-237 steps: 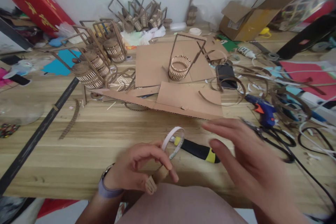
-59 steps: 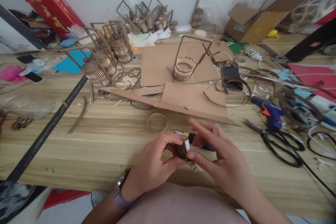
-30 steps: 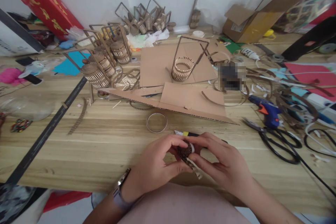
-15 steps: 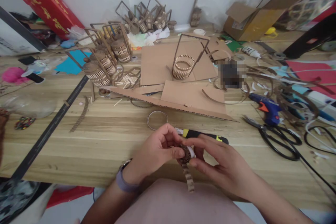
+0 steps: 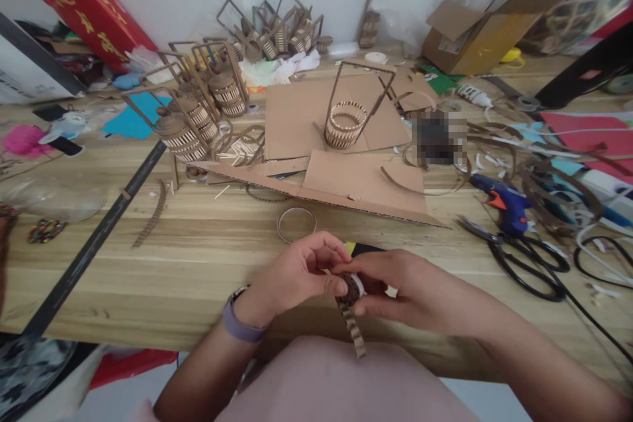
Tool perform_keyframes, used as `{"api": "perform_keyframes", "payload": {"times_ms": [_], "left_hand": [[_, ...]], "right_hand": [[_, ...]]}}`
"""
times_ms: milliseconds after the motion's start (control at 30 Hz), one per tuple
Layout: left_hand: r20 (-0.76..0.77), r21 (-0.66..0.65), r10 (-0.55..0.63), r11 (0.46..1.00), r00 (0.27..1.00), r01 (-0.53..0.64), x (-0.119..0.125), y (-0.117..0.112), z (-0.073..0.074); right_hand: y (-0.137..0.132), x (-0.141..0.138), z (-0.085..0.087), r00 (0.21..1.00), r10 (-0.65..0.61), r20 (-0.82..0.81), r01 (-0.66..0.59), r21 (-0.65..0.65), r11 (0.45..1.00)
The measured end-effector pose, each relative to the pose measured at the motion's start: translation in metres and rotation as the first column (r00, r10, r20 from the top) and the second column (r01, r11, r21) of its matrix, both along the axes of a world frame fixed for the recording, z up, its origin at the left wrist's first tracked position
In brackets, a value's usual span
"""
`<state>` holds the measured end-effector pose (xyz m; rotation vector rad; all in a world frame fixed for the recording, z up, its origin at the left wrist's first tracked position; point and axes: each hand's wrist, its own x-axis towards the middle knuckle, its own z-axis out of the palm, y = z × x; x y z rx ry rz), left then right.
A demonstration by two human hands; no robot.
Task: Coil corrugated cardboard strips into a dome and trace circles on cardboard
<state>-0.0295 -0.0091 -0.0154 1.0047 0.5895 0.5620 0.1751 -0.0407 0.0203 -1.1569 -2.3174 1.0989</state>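
Observation:
Between my two hands is a small coil of corrugated cardboard strip (image 5: 352,289) wound round something white, its loose ribbed tail hanging down toward my lap. My left hand (image 5: 309,273) pinches the coil from the left, thumb pressed on its face. From the other side, the fingers and thumb of my right hand (image 5: 400,283) close on its white edge and top. A yellow and black utility knife (image 5: 363,248) lies just behind my right hand, mostly covered by it. Beyond my left hand, a thin ring (image 5: 296,225) rests on the table.
Cardboard sheets (image 5: 366,181) lie ahead, with a handled basket (image 5: 346,125) on them. More lidded baskets (image 5: 182,135) stand at left. Black scissors (image 5: 527,264) and a blue glue gun (image 5: 509,204) are at right, near tangled strips (image 5: 564,184). A long dark bar (image 5: 93,244) crosses the left side.
My right hand has shifted slightly left and up over the coil, covering more of the utility knife. The coil stays held between both hands, its tail slightly moved.

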Motion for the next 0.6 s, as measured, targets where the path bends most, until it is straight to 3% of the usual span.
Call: {"api": "perform_keyframes", "payload": {"times_ms": [67,133,200,333,600], "left_hand": [[0.002,0.039,0.101,0.994,0.995,-0.101,0.001,0.002,0.001],[-0.009,0.075,0.182,0.981,0.983,-0.181,0.002,0.003,0.001],[-0.025,0.096,0.234,0.968,0.972,-0.231,0.003,0.003,0.0],[-0.018,0.076,0.282,0.957,0.959,-0.28,0.004,0.003,-0.004],[-0.037,0.097,0.328,0.941,0.944,-0.323,0.006,0.0,-0.002]], "right_hand": [[-0.002,-0.001,-0.01,0.978,-0.195,-0.074,0.198,0.033,0.98],[-0.006,-0.004,-0.018,0.908,-0.392,-0.151,0.408,0.094,0.908],[-0.011,-0.008,-0.023,0.844,-0.488,-0.224,0.526,0.161,0.835],[-0.02,-0.013,-0.02,0.828,-0.479,-0.293,0.55,0.258,0.794],[-0.024,-0.02,-0.013,0.815,-0.511,-0.274,0.577,0.301,0.759]]}}
